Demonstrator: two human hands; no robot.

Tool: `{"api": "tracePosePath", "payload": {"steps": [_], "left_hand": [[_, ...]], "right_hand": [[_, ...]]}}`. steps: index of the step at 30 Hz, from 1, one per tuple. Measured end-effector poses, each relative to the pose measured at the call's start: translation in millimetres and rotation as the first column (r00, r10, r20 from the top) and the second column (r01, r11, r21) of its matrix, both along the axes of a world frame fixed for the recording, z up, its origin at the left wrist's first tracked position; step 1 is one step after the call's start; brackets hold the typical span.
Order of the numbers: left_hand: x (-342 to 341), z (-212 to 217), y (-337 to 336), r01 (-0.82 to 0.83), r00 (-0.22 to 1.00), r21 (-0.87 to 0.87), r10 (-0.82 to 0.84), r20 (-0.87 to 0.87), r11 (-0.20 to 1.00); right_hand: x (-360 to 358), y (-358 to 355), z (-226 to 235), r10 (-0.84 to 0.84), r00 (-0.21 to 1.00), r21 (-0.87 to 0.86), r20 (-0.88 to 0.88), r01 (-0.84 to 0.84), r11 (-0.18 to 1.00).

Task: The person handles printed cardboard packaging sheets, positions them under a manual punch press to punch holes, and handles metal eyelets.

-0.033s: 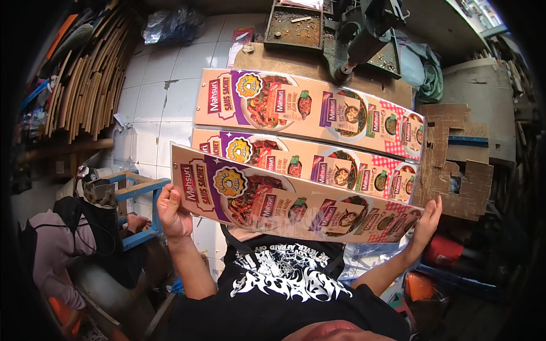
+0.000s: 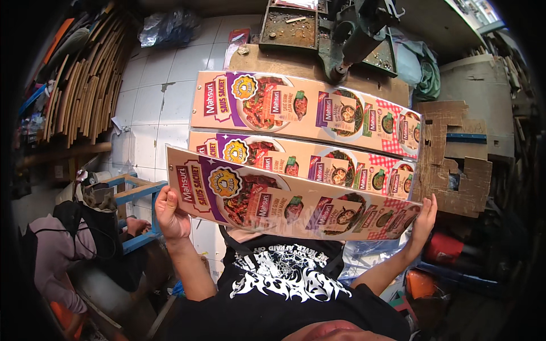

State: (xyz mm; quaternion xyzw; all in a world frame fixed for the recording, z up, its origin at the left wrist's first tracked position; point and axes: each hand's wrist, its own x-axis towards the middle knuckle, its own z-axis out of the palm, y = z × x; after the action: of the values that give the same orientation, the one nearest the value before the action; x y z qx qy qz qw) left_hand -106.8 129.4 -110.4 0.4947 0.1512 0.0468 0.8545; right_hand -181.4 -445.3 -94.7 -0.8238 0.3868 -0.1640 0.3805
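In the head view, I had both hands on the front printed panel (image 2: 284, 199), a long glossy board picturing food dishes, tilted before the black T-shirt (image 2: 284, 273). The left hand (image 2: 173, 215) pinched its lower left corner in bent fingers; the right hand (image 2: 422, 220) had its fingers close together against the right end, though I could not see its thumb. Beyond it I saw the middle panel (image 2: 301, 163), partly covered, and the far panel (image 2: 307, 108), both bearing similar prints. The far panel lay by the wooden worktop (image 2: 273, 59), just below a dark metal machine (image 2: 355, 45). Cut brown cardboard (image 2: 475, 187) lay right of the panels.
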Motion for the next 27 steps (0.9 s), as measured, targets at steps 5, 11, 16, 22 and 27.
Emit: {"api": "tracePosePath", "payload": {"steps": [5, 11, 16, 22, 27], "left_hand": [[19, -1, 1, -0.024, 0.999, 0.009, 0.025, -0.044, 1.000], [66, 18, -5, 0.061, 0.998, 0.165, -0.064, 0.014, 0.984], [135, 17, -14, 0.086, 0.996, 0.741, -0.049, -0.072, 0.666], [148, 13, -23, -0.027, 0.931, 0.999, -0.364, 0.034, 0.023], [146, 11, -29, -0.003, 0.914, 0.993, -0.404, -0.046, -0.120]], "right_hand": [[-6, -10, -23, 0.058, 0.980, 0.243, 0.191, -0.105, 0.964], [54, 1, 11, 0.083, 0.856, 0.330, 0.510, -0.284, 0.900], [118, -25, 6, 0.129, 0.883, 0.338, 0.450, -0.303, 0.891], [122, -22, -7, 0.487, 0.863, 0.014, 0.135, -0.493, 0.870], [117, -3, -9, 0.646, 0.750, -0.215, -0.140, -0.660, 0.720]]}}
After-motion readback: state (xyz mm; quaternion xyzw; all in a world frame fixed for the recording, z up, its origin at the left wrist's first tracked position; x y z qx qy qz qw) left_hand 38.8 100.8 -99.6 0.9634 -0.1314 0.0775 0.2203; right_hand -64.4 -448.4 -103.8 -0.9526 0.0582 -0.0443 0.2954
